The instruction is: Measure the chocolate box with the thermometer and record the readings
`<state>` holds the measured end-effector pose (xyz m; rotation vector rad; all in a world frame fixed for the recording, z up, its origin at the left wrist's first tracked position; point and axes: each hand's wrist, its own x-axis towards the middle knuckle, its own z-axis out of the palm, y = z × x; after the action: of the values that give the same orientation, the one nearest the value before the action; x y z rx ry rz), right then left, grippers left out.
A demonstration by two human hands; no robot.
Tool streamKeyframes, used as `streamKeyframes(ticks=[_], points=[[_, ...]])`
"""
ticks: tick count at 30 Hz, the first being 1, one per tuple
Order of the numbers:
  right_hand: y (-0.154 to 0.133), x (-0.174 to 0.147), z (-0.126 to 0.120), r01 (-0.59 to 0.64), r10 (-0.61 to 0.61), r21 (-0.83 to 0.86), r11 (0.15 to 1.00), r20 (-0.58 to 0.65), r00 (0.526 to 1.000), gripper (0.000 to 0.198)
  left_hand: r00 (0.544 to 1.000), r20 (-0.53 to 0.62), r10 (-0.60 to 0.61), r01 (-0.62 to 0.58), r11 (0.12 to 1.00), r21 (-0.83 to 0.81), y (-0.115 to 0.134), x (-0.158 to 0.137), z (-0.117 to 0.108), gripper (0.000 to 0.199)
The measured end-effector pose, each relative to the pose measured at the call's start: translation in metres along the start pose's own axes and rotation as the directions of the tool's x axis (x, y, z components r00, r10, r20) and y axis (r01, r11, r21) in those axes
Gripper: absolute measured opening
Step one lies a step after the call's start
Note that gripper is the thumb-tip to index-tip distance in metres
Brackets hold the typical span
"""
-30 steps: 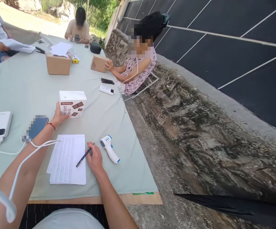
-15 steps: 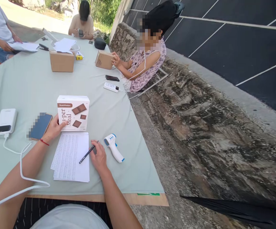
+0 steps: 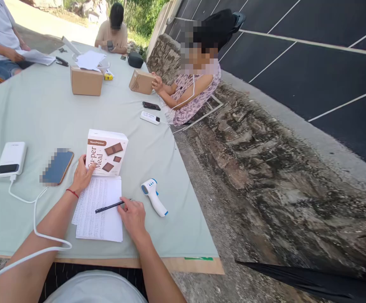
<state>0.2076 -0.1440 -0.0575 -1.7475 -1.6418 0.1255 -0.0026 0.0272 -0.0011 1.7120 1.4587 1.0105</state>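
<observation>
My left hand (image 3: 83, 174) grips the left side of a white box (image 3: 108, 153) printed with brown bars and the words "NutriMotion" and "Meal". The box stands upright at the far edge of some handwritten sheets of paper (image 3: 99, 225). Over the right edge of these sheets, my right hand (image 3: 134, 216) has its fingers closed on a black pen (image 3: 109, 208), whose length lies across the paper pointing left. A white and blue infrared thermometer (image 3: 154, 197) rests on the tablecloth to the right of that hand.
Left of the box lie a phone (image 3: 58, 168) and a white power bank (image 3: 11, 159) with a cable running over my left arm. Farther off are a cardboard box (image 3: 86, 82), a black phone (image 3: 151, 105) and a white device (image 3: 150, 118). One seated person holds another cardboard box (image 3: 141, 82).
My left hand and the white box have shifted right, and the box is now turned at an angle. The pen has swung to lie flatter in my right hand.
</observation>
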Motion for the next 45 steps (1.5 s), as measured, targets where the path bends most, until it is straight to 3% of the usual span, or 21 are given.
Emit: streamKeyframes(ticks=[3, 6, 9, 12, 15, 17, 21, 25, 28, 31, 35, 45], points=[[-0.015, -0.006, -0.002, 0.010, -0.010, -0.003, 1.000, 0.116, 0.993, 0.016, 0.999, -0.026, 0.022, -0.022, 1.000, -0.005, -0.003, 0.001, 0.002, 0.062], [-0.015, -0.003, -0.010, -0.008, -0.001, 0.055, 0.998, 0.152, 0.988, 0.029, 0.999, -0.047, 0.028, -0.028, 1.000, -0.006, -0.007, 0.001, 0.004, 0.055], [0.016, 0.010, -0.028, -0.086, 0.087, 0.015, 0.996, -0.069, 0.994, 0.039, 0.999, -0.035, 0.025, -0.025, 1.000, 0.001, -0.008, 0.002, 0.004, 0.056], [0.064, 0.024, -0.046, -0.257, 0.225, -0.088, 0.962, -0.276, 0.935, 0.054, 0.999, -0.033, 0.026, -0.025, 1.000, 0.012, -0.006, 0.003, 0.003, 0.061], [0.098, 0.031, -0.053, -0.378, 0.366, -0.051, 0.924, -0.166, 0.916, 0.050, 0.998, -0.060, 0.021, -0.020, 1.000, 0.018, -0.005, 0.003, 0.005, 0.063], [0.101, 0.035, -0.051, -0.409, 0.411, 0.039, 0.912, -0.067, 0.909, 0.042, 0.997, -0.070, 0.015, -0.014, 1.000, 0.021, -0.006, 0.002, 0.006, 0.064], [0.054, 0.050, -0.040, -0.478, 0.475, 0.358, 0.802, 0.103, 0.874, 0.051, 0.998, -0.057, 0.016, -0.014, 0.999, 0.031, -0.006, 0.000, 0.008, 0.072], [-0.018, 0.076, -0.025, -0.504, 0.364, 0.682, 0.530, 0.354, 0.862, 0.045, 0.998, -0.053, 0.025, -0.022, 0.999, 0.046, -0.006, -0.001, 0.008, 0.074], [-0.052, 0.093, -0.013, -0.557, 0.339, 0.762, 0.331, 0.455, 0.824, 0.039, 0.998, -0.043, 0.050, -0.047, 0.996, 0.073, -0.008, 0.000, 0.008, 0.075], [-0.063, 0.103, -0.002, -0.597, 0.361, 0.774, 0.210, 0.506, 0.783, 0.044, 0.997, -0.035, 0.071, -0.067, 0.992, 0.105, -0.012, 0.001, 0.010, 0.075], [-0.061, 0.103, 0.006, -0.623, 0.376, 0.759, 0.190, 0.530, 0.760, 0.045, 0.996, -0.024, 0.087, -0.083, 0.988, 0.131, -0.015, 0.001, 0.012, 0.074], [-0.064, 0.100, 0.007, -0.614, 0.420, 0.771, 0.167, 0.508, 0.752, 0.047, 0.994, -0.011, 0.109, -0.107, 0.986, 0.130, -0.016, 0.002, 0.014, 0.075]])
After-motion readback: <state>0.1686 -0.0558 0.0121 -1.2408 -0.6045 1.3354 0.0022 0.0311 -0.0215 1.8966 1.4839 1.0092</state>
